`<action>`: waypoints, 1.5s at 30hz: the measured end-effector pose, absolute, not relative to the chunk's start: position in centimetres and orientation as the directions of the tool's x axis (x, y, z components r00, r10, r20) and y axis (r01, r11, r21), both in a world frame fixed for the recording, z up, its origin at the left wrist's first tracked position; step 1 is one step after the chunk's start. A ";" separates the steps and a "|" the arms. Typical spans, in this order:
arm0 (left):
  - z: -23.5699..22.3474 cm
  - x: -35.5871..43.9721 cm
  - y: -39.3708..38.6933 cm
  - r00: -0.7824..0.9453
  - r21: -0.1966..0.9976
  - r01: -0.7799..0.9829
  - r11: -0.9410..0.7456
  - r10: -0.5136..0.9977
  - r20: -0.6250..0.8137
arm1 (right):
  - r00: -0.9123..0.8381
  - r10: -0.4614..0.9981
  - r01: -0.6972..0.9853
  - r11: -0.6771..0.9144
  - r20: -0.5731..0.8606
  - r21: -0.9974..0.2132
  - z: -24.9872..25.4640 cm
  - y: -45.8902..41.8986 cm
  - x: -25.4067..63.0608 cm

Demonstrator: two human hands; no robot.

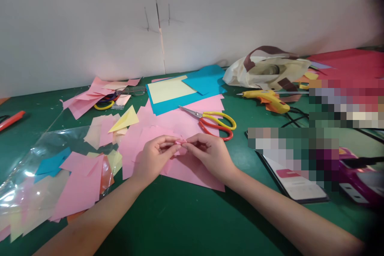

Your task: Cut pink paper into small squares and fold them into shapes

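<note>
Between the fingertips of both hands is a small folded piece of pink paper point(181, 142). My left hand point(158, 156) pinches its left side with thumb and fingers. On the other side, my right hand point(207, 153) pinches it too, partly hiding it. Both hands are above large pink paper sheets point(198, 174) spread on the green table point(168, 220). Just beyond my right hand lie scissors point(199, 116) with red and yellow handles, blades pointing to the far left. A folded yellow paper point(126, 120) rests to the left of my hands.
Blue sheets point(162, 107) and a cream sheet point(168, 89) lie at the back. Left is a clear plastic bag point(75, 136) with paper pieces. On the right are a yellow glue gun point(270, 100), a cloth bag point(237, 74), a phone point(312, 190) and a purple power strip point(360, 176).
</note>
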State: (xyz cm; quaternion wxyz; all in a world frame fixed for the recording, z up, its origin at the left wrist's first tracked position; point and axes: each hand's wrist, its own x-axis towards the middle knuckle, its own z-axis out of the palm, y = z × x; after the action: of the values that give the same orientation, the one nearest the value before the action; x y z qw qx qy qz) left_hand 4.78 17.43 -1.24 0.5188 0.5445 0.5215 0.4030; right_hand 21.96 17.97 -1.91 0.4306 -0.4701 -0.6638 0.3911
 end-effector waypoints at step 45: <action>-1.6 4.6 17.9 0.062 0.990 0.123 -0.068 0.996 0.060 | -0.246 0.764 0.301 0.645 0.596 -0.703 -1.9 17.7 22.1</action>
State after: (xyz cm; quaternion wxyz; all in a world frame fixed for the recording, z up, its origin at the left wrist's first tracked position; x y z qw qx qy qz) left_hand 4.58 17.93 -1.58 0.4659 0.5604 0.4991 0.4688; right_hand 22.14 17.71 -1.94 0.5026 -0.3527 -0.7548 0.2306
